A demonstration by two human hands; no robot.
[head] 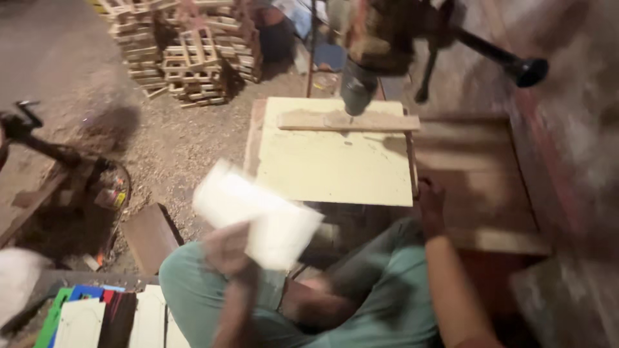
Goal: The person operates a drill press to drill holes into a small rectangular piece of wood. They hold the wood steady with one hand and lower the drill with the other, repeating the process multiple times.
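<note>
Sawdust floor: left hand (227, 250) grips white board (258, 222); right hand (431, 205), grip unclear, well apart.

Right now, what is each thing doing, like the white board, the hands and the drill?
Blurred white flat board: lifted off the ground, tilted, in the left hand's grip.
Left hand: shut on the board's lower edge.
Right hand: resting at the pale yellow table corner; fingers unclear.
Thin wooden strip: lying flat under the drill.
Drill press head: above the strip; contact unclear.
Stacked wooden frames: piled on the ground.
</note>
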